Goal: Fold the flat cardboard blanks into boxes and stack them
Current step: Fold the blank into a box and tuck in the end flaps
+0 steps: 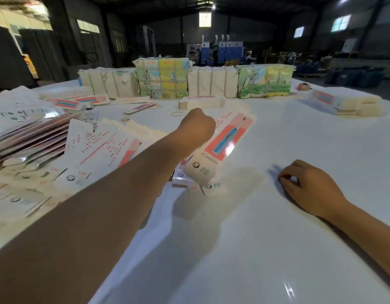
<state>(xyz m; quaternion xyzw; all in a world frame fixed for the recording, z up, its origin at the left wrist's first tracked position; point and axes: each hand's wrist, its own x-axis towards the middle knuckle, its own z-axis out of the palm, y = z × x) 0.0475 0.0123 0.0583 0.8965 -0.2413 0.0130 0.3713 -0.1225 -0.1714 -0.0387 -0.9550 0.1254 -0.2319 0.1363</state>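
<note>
My left hand [197, 126] reaches forward over the white table [277, 238] and grips a long white carton with a red and blue print [224, 145], lifted at a slant above a small pile of flat blanks [189, 178]. Its fingers are hidden behind the carton. My right hand [308, 185] rests on the bare table to the right, fingers loosely curled, holding nothing. More flat blanks [102, 148] lie fanned out to the left under my forearm.
Bundled packs of cardboard [163, 77] stand in a row at the table's far side. A stack of folded boxes [343, 102] sits at the far right. Rubber bands [177, 114] lie loose mid-table. Glossy sheets [25, 132] are piled at the left edge.
</note>
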